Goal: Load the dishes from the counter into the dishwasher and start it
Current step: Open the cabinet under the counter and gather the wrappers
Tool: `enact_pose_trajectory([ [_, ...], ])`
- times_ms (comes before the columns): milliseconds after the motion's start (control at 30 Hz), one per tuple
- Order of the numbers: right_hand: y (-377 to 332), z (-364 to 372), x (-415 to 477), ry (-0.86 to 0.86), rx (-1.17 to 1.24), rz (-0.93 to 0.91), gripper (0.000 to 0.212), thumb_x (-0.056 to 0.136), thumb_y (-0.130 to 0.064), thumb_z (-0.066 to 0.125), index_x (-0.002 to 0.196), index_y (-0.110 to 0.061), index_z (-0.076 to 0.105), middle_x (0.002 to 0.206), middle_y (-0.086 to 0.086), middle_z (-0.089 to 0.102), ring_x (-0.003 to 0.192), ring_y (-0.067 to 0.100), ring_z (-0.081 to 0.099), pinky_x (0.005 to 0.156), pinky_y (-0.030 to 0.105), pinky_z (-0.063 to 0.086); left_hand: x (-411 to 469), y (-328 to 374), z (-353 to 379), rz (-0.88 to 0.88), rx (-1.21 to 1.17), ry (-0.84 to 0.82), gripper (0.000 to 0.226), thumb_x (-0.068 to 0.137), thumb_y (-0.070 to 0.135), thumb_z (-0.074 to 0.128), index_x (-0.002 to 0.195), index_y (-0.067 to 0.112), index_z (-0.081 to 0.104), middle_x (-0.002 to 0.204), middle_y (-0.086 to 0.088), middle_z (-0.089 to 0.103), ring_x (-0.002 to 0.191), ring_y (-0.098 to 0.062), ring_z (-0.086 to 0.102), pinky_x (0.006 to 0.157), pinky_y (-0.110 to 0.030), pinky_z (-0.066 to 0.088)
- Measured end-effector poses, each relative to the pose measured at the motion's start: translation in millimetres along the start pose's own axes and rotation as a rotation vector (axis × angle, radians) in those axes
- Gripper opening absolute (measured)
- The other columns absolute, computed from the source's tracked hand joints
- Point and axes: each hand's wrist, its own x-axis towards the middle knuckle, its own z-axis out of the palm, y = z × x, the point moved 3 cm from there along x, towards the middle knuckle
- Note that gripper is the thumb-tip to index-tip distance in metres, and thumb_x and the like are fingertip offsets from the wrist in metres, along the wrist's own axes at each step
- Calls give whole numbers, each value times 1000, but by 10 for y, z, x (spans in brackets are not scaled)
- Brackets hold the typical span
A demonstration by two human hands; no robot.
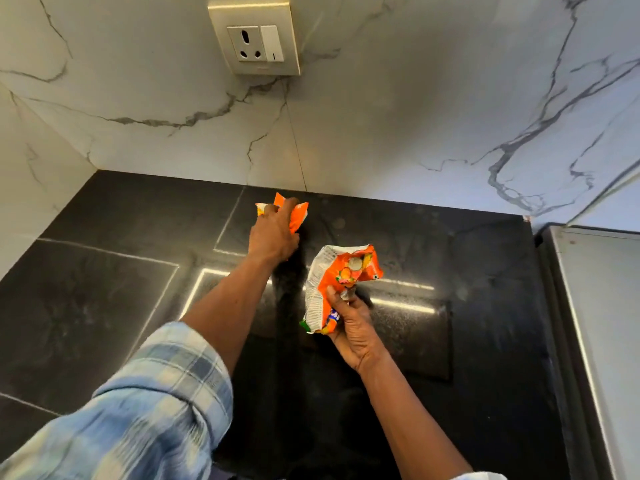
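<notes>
Near the back edge of the black stone counter (104, 306), the left hand (273, 237) has its fingers curled over a small orange wrapper (299, 216), low against the surface just in front of the marble backsplash (381, 133). Closer in and to the right, the right hand (353, 327) pinches a crumpled orange snack packet (346, 275), its silver inside showing, held above the counter. A wall socket (256, 43) sits on the backsplash above the left hand, and a blue checked sleeve (149, 403) covers the left upper forearm.

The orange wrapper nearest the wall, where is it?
In the head view, the orange wrapper is at the back of the black counter, below the wall socket, gripped by the left hand.
</notes>
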Motion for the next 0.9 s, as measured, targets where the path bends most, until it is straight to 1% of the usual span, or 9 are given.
enact_pose_trajectory([
  [133,4,-18,6,-15,2,22,39,88,-12,70,127,-9,67,126,13,71,117,28,69,95,44,58,-405,-3,-134,-78,-326,300,49,87,22,74,130,27,50,112,-6,68,101,-28,67,88,-45,56],
  [233,0,-25,2,-42,-33,30,40,89,-14,70,129,-9,65,127,13,71,117,29,68,94,46,58,-900,-76,-201,-148,-602,399,41,89,26,75,124,25,53,100,7,67,87,-7,67,76,-30,55],
  [300,9,-27,2,-29,-80,22,39,90,-13,70,128,-8,65,124,13,72,112,28,71,89,44,60,-1252,-152,-191,-154,-706,370,32,91,22,75,117,24,58,97,10,67,85,0,67,73,-26,56],
  [367,13,22,-24,-36,-157,-6,37,90,-12,70,127,-8,65,123,14,73,110,28,71,89,43,61,-1520,-225,-120,-147,-793,283,24,91,19,73,110,28,62,97,8,72,91,-6,70,81,-36,62],
  [467,80,92,-147,-53,-264,-19,39,91,-7,71,129,-5,64,125,16,71,115,33,69,95,45,59,-1904,-310,-60,-173,-939,199,30,93,14,71,111,37,65,106,9,76,101,-10,73,93,-44,61],
  [567,250,130,-428,-88,-340,-8,44,89,-1,71,132,0,61,127,18,70,121,35,66,104,51,53,-2309,-408,-73,-206,-1116,146,32,95,11,71,116,34,68,112,5,77,107,-16,73,100,-49,58],
  [667,557,140,-859,-135,-387,29,50,86,-4,75,133,1,60,129,20,68,122,37,64,106,52,50,-2806,-569,-75,-205,-1245,87,34,90,28,72,124,22,67,119,-4,76,115,-29,71,104,-54,54],
  [767,963,237,-1364,-155,-419,24,43,87,-2,73,129,1,62,125,21,70,118,37,67,100,48,54,-3404,-808,24,-266,-1314,69,41,92,30,67,129,14,64,123,-11,74,119,-36,68,105,-51,53],
  [900,1595,261,-2004,-107,-493,57,31,89,6,68,117,-7,66,104,8,79,97,22,76,78,33,62,-4236,-1155,229,-387,-1426,23,29,106,14,54,133,6,60,120,-14,75,106,-27,73,93,-42,59],
])
